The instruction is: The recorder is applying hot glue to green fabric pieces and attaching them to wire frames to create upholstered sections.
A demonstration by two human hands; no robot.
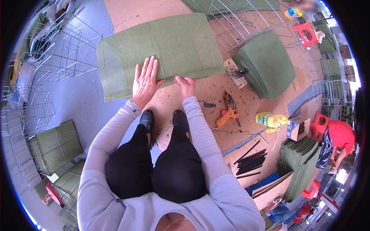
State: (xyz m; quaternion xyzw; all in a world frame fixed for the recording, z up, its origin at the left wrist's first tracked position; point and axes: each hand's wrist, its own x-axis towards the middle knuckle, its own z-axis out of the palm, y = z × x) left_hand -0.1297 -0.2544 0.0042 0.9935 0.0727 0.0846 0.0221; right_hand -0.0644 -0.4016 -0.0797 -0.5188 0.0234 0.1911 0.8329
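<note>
- The green mesh sheet (pixel 185 42) lies across the left edge of the cardboard (pixel 208 87), its left part out over the blue-grey floor (pixel 86 90).
- The left hand (pixel 145 82) rests palm down on the sheet by its near edge, flat and wide, fingers slightly apart, thumb pointing toward the right hand.
- The right hand (pixel 187 86) is narrow, fingers curled in, thumb and forefinger pinching the sheet's near edge.
- Just beside the sheet's right edge, a small board (pixel 241 82) lies on the cardboard, next to a stack of green sheets (pixel 269 63) near the cardboard's right edge.
- An orange glue gun (pixel 228 117) lies toward the cardboard's near edge, with dark specks scattered about it.
- A yellow bottle (pixel 269 120) is at that same near edge, farther right.
- Beyond the near edge, black sticks (pixel 251 161) lie in a row on another cardboard piece.
</note>
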